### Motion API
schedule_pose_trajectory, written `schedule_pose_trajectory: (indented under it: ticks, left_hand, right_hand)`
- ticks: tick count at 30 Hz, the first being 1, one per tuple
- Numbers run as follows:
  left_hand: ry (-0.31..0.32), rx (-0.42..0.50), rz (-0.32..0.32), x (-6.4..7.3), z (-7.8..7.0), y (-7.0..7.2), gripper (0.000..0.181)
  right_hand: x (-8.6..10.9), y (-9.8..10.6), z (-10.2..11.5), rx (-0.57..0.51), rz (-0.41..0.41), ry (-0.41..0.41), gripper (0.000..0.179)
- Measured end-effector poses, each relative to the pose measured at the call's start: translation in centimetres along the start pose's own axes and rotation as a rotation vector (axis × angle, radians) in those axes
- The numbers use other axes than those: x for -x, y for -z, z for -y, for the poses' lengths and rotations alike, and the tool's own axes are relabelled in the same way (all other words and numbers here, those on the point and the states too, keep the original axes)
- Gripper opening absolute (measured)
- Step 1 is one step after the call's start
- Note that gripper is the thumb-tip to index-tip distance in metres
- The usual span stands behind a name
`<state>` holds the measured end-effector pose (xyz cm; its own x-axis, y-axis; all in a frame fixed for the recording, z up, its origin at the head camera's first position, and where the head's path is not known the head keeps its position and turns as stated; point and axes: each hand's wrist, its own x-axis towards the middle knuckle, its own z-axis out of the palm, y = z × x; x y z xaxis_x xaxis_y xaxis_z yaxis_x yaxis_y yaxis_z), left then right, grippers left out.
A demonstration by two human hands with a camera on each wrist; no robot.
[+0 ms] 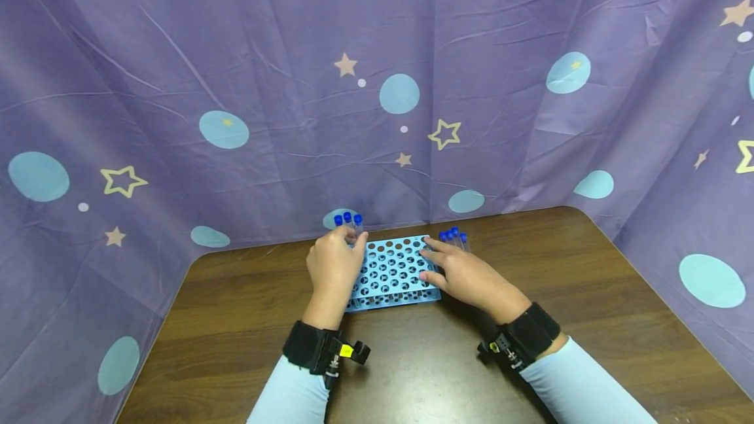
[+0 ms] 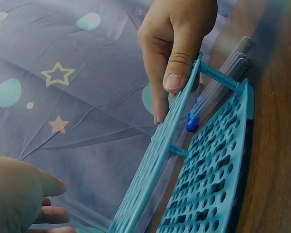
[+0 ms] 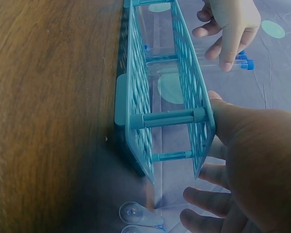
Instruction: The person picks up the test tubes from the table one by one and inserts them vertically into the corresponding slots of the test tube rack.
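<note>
A light blue test tube rack [image 1: 391, 270] with rows of round holes stands on the table. At its far left corner my left hand [image 1: 336, 264] pinches a clear test tube [image 2: 82, 211], just below a cluster of blue caps [image 1: 347, 217]. In the right wrist view, blue-capped tubes [image 3: 250, 64] stick out of the rack beside that hand's thumb [image 3: 227, 58]. My right hand [image 1: 471, 280] rests on the right end of the rack, fingers spread and fairly straight, thumb [image 2: 174, 77] on the top plate. It holds nothing else.
More blue-capped test tubes [image 1: 453, 235] are to the right of the rack, behind my right hand; their rounded bottoms [image 3: 132, 212] show in the right wrist view. A purple curtain [image 1: 283, 103] with stars and dots hangs along the far edge of the brown wooden table [image 1: 247, 319].
</note>
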<state>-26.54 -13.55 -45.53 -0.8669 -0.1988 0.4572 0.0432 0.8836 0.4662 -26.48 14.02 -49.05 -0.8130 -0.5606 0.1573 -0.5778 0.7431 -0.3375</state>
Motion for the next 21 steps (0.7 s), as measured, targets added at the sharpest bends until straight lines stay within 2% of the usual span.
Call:
schedule_pose_trajectory:
  ticks: [21]
  left_hand:
    - [-0.006, -0.016, 0.004, -0.16, 0.27, -0.04, 0.028]
  right_hand:
    - [0.11, -0.08, 0.02, 0.016, -0.019, 0.014, 0.061]
